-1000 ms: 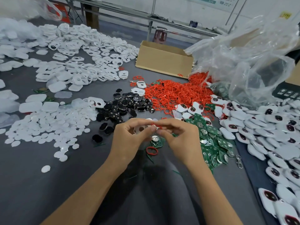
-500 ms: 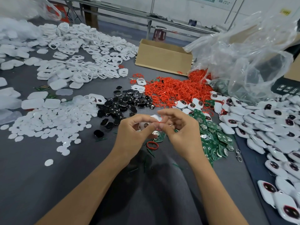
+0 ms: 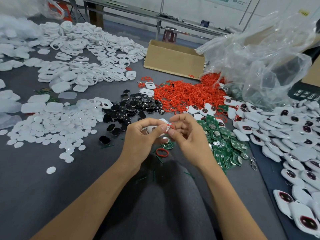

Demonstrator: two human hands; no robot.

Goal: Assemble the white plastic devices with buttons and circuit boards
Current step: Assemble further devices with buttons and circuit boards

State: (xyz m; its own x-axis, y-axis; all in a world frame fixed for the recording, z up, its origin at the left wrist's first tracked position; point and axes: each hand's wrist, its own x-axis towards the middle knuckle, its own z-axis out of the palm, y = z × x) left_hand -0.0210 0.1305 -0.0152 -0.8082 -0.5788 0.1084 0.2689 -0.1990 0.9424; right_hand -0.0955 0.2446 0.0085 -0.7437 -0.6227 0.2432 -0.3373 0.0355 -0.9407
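Head view: the left hand (image 3: pixel 138 137) grips a white plastic shell (image 3: pixel 152 129), cut-out face turned up and long axis running roughly left to right. The right hand (image 3: pixel 188 135) pinches a thin red ring (image 3: pixel 168 126) against the shell's right end, so the two parts touch between the opposed fingertips, above the grey tabletop (image 3: pixel 34 170). The coming move is probably to seat the limp, elastic-looking ring on the rigid, smooth shell, the right hand being nearer the joint; a green circuit board (image 3: pixel 167 145) lies just below, between heaps of glossy black buttons (image 3: pixel 131 108) and flat green boards (image 3: pixel 223 141).
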